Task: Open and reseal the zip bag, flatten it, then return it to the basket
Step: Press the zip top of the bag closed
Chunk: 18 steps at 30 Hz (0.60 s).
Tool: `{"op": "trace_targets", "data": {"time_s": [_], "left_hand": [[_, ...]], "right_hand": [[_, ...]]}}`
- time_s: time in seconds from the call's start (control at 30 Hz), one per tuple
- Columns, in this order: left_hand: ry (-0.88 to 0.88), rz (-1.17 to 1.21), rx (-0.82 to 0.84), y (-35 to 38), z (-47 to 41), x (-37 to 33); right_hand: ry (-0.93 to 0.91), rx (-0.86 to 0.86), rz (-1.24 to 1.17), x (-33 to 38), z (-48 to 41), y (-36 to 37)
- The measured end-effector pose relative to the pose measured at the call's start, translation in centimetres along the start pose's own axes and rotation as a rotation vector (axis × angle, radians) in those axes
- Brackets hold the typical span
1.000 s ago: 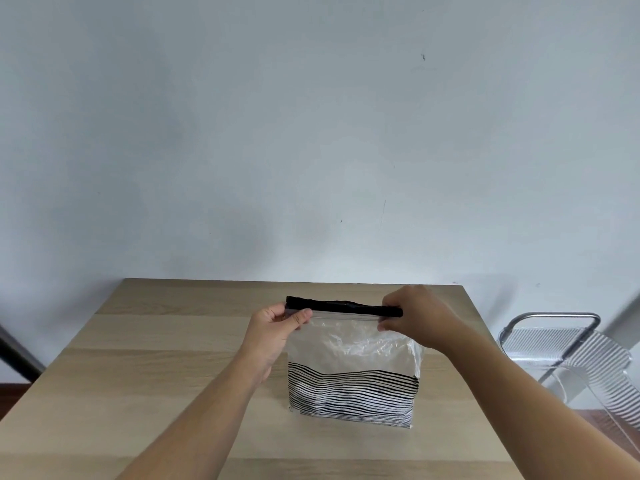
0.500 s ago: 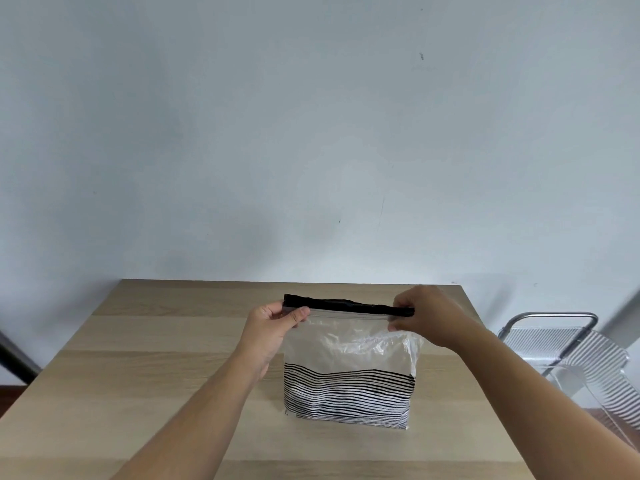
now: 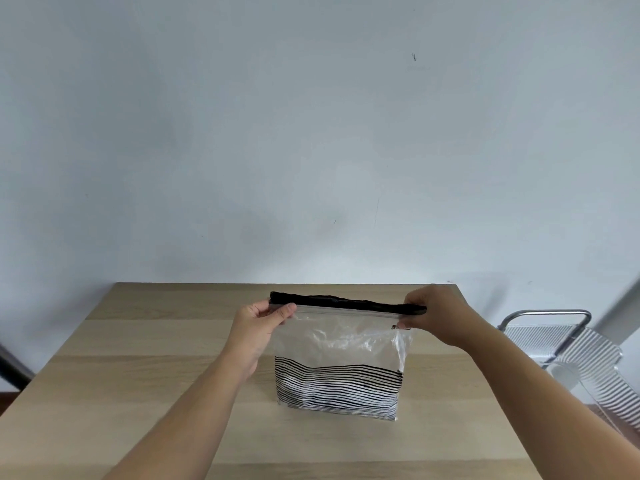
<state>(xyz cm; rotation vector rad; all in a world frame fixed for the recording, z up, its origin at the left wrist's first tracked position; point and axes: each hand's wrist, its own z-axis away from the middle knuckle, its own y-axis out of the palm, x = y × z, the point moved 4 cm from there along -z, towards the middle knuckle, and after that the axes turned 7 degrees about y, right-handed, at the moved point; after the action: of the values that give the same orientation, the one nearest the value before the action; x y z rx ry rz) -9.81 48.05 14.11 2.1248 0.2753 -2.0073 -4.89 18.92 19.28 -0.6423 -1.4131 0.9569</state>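
Fingers [image 3: 282, 311] of the left hand [image 3: 254, 327] and right hand [image 3: 433, 315] pinch the crinkly, clear zip bag [image 3: 337, 358] by its black strip [image 3: 346, 303], upright on the pale wooden table [image 3: 138, 375].

Bag: clear plastic zip bag [image 3: 341, 355] with black wavy stripes on its lower half, standing upright on the pale wooden surface [image 3: 138, 393].
Seal: black zip strip [image 3: 346, 302] along the top.
Left hand [image 3: 258, 323]: pinches the strip's left end.
Right hand [image 3: 434, 315]: pinches the right end.
Aside: ribbed clear chair [image 3: 568, 344] with metal frame, right of the surface.
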Motion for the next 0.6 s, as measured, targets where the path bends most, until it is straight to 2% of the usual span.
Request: {"op": "trace_targets", "data": {"time_s": [0.33, 0.43, 0.6], "left_hand": [[0.032, -0.002, -0.004, 0.0, -0.1, -0.2], [0.077, -0.055, 0.069, 1.1, 0.2, -0.8], [0.185, -0.149, 0.228, 3.9, 1.2, -2.3]], "right_hand": [[-0.012, 0.045, 0.051, -0.1, 0.0, -0.1], [-0.061, 0.038, 0.158, 1.6, 0.4, -0.2], [-0.195, 0.07, 0.132, 7.1, 0.4, 0.9]]}}
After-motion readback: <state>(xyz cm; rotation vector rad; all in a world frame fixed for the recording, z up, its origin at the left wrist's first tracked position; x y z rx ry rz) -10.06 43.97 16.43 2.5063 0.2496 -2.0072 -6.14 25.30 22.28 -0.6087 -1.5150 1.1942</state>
